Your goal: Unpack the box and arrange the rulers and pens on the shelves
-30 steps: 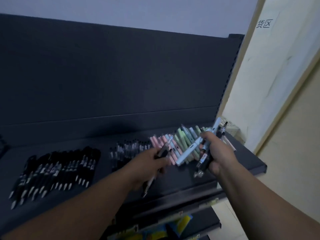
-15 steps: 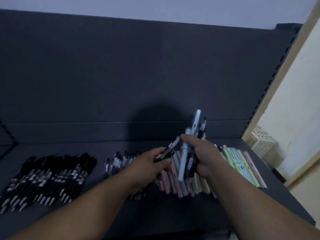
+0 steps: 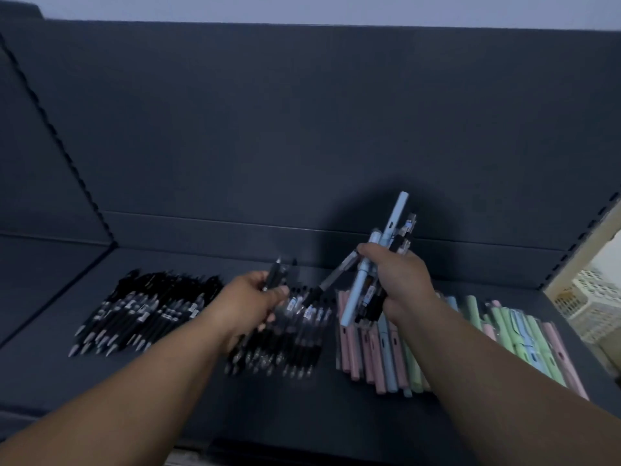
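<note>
Left hand (image 3: 252, 297) has drawn away from the bundle (image 3: 391, 230), pinching one black pen (image 3: 275, 279) above the black pile (image 3: 292, 334) | right hand (image 3: 401, 280) clenched round the bundle, above the pastel row (image 3: 366, 351) | sorting by kind advances (shelf (image 3: 201, 398) part-stocked).

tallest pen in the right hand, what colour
The pen is pale blue, seen in the head view.

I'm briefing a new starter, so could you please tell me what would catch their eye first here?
The right hand grips a bundle of pens, a pale blue one tallest, above the shelf. The left hand holds a black pen. Below lie pastel pens on the right and black pens on the left.
</note>
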A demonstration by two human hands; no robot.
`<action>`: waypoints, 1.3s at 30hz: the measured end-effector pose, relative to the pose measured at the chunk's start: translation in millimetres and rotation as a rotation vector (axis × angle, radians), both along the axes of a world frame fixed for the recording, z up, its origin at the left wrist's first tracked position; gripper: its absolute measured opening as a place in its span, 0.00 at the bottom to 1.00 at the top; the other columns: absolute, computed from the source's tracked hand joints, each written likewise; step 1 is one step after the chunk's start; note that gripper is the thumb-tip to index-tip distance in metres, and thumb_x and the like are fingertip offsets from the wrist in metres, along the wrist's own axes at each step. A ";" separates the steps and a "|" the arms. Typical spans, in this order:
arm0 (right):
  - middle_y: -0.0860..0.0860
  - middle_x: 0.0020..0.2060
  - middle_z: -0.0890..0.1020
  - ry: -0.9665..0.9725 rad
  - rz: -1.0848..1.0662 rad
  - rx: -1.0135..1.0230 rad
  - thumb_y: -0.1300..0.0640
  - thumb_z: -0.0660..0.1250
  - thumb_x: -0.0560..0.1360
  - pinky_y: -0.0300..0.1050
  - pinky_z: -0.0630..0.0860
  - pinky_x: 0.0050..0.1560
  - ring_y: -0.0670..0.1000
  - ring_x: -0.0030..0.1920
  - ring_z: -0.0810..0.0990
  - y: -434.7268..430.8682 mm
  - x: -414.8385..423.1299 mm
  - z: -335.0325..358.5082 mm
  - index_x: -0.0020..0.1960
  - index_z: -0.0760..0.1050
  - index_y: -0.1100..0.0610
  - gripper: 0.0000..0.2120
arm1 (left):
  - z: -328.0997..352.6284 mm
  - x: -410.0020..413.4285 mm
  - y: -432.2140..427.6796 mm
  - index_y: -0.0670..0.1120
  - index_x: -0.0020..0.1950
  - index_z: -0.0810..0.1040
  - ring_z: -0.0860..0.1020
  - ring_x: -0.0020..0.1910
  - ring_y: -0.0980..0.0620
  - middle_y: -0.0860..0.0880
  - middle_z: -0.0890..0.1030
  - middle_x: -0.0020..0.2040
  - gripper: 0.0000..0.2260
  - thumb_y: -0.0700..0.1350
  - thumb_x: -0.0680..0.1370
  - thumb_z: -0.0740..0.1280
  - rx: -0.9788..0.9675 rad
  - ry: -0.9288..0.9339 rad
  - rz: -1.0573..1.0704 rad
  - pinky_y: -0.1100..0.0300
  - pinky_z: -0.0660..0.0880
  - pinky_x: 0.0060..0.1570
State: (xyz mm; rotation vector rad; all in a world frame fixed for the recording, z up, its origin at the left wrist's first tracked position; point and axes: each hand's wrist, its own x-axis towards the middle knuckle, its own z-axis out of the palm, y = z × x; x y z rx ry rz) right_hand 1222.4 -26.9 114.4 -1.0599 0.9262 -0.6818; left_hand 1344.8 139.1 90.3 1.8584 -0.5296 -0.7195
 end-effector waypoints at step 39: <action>0.63 0.44 0.83 0.218 0.266 0.086 0.59 0.79 0.65 0.64 0.81 0.47 0.61 0.41 0.83 47.3 28.7 -20.2 0.53 0.79 0.65 0.20 | 8.9 0.3 10.7 0.40 0.45 0.80 0.79 0.32 0.52 0.44 0.82 0.37 0.08 0.42 0.79 0.65 -0.144 0.503 -0.188 0.60 0.77 0.31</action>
